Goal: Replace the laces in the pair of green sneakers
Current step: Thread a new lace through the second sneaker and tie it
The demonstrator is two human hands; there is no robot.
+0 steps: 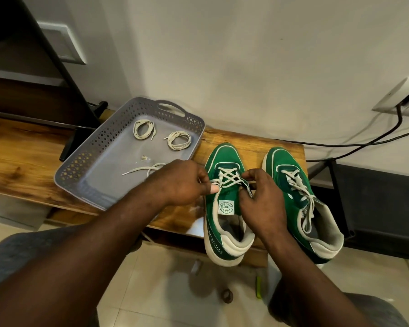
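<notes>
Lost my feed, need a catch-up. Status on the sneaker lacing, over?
Left hand and right hand each pinch the lace on the left sneaker. Right sneaker laced, ends loose. Two coiled laces in the grey tray, nothing blocking.

Nothing can be read for certain. On the left sneaker [223,159], the tongue label [227,207] carries a round emblem with tiny letters. White lettering [215,244] on its heel side is blurred.

Bare forearms [118,223] led to the left hand [181,182] and right hand [261,197] — and lower down, dark grey cloth [14,256] covered both knees [335,311], faintly textured.
</notes>
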